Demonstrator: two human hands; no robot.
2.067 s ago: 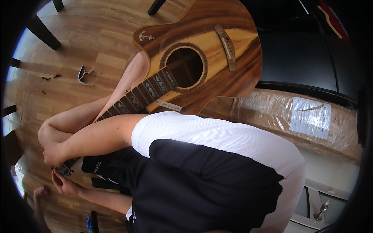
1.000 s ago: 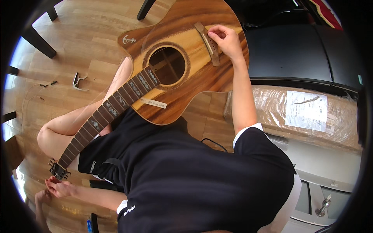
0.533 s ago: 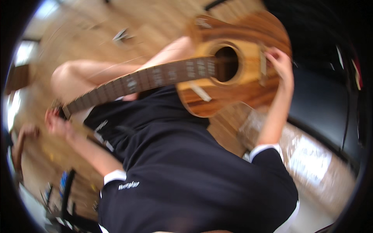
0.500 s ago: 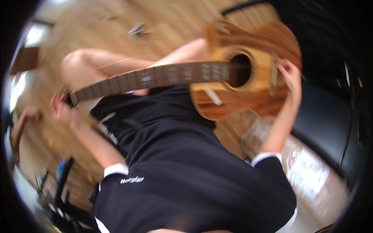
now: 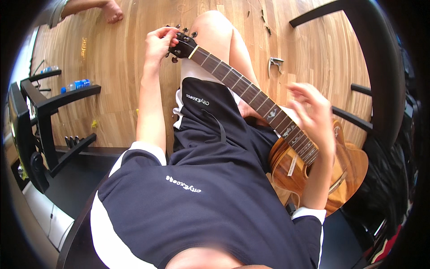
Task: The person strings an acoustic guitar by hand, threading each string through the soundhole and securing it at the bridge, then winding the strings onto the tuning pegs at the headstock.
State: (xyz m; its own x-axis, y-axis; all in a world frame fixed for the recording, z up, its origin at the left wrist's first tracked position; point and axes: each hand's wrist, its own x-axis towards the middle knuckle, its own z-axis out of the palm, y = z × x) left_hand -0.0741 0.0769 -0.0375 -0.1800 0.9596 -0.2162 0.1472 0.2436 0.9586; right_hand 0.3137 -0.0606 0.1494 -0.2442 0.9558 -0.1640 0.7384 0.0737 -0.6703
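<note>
My left hand [image 5: 159, 45] has its fingertips pinched together at the tuning pegs on the dark headstock [image 5: 183, 47]; what exactly they hold is too small to make out. An acoustic guitar [image 5: 347, 166] slants across my legs, its fretted neck [image 5: 248, 92] rising to the upper left and its striped wooden body at lower right, partly behind my right forearm. My right hand [image 5: 309, 107], slightly blurred, is raised over the neck near the body, fingers apart and empty. On the floor beyond the neck lie a silver capo [image 5: 275, 62] and thin strands with small dark pieces [image 5: 268, 30].
Another person's bare foot [image 5: 112, 11] is at top left. Black chairs stand at left [image 5: 67, 96] and right [image 5: 385, 71], with plastic bottles [image 5: 82, 84] beside the left one. A cable [image 5: 52, 210] hangs at lower left. Wooden floor [image 5: 112, 67] surrounds my legs.
The view has swung round, so the guitar sits lower right with its neck rising leftward. My right hand has left the bridge and opened; my left hand stays at the headstock.
</note>
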